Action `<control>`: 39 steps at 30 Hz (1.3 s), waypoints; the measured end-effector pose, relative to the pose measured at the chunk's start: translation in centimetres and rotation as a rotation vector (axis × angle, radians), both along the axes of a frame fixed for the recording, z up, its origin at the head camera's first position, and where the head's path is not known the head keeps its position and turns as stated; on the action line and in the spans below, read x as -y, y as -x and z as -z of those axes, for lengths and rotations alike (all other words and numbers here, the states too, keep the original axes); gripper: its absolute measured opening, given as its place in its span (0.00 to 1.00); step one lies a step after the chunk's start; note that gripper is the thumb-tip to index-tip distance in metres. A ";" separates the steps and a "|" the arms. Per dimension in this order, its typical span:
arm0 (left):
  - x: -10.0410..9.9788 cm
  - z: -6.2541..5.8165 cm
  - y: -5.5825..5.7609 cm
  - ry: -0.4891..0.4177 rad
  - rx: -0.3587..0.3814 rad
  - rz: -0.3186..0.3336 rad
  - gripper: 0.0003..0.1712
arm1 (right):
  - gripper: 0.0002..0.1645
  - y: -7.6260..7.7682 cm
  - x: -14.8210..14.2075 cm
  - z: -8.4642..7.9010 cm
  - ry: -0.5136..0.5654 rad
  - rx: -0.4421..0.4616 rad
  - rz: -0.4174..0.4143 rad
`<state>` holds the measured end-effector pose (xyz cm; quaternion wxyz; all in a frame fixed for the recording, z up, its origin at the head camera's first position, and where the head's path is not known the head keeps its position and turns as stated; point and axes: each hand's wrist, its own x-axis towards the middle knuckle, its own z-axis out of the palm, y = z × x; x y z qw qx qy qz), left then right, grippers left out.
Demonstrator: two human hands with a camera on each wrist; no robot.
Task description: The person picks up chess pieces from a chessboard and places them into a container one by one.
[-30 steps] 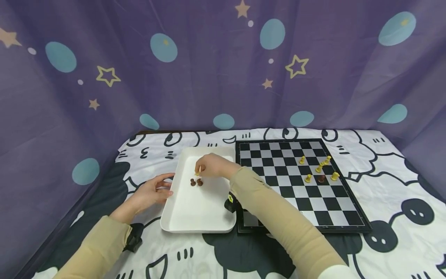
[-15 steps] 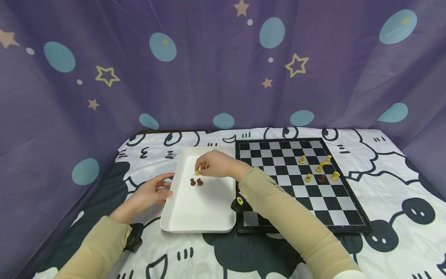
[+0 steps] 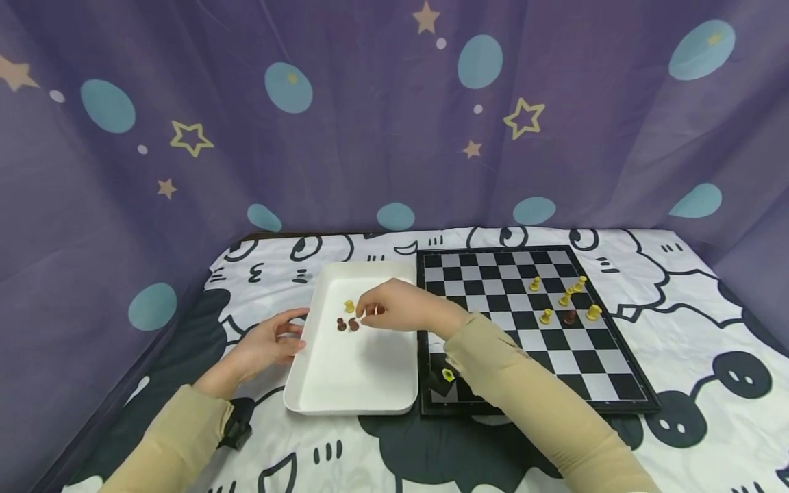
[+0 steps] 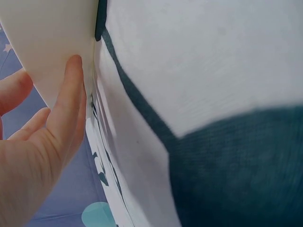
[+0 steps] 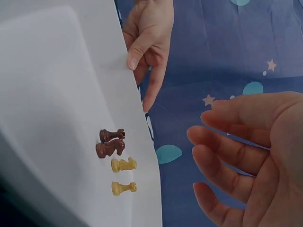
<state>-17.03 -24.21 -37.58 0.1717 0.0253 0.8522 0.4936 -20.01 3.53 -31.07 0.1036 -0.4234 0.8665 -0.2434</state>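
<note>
My right hand (image 3: 394,305) is over the white tray (image 3: 345,390), fingers loosely bent and holding nothing. In the right wrist view, a brown rook (image 5: 112,135), a brown knight (image 5: 110,149), a yellow knight (image 5: 124,164) and a yellow rook (image 5: 124,188) stand in a row in the tray. The right fingers (image 5: 222,142) are apart from these chess pieces. My left hand (image 3: 266,346) is at the tray's left side, with its fingertips (image 4: 73,64) against the outer wall and the thumb near the rim.
A black-and-white chessboard (image 3: 487,301) lies right against the tray. On its right half are several yellow pieces, among them a yellow pawn (image 3: 546,316), and a dark brown piece (image 3: 570,317). A patterned cloth (image 3: 345,452) covers the table; a purple curtain (image 3: 370,137) hangs behind.
My right hand has let go of a yellow chess piece in the tray and drawn back to the right. That piece now stands behind the brown ones. The left hand stays put.
</note>
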 end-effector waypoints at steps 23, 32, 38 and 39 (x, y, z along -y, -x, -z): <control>0.2 0.2 0.2 -0.007 0.004 -0.021 0.39 | 0.10 -2.2 -7.1 1.3 0.075 0.002 0.011; 0.1 0.2 0.2 -0.010 0.019 -0.033 0.38 | 0.11 -2.6 -10.6 1.5 0.039 -0.003 0.095; 0.1 0.2 0.3 -0.009 0.024 -0.031 0.38 | 0.12 -2.7 -13.3 2.0 0.041 0.012 0.174; 0.0 0.2 0.4 -0.008 0.024 -0.031 0.38 | 0.12 -2.7 -13.7 2.1 0.044 0.013 0.180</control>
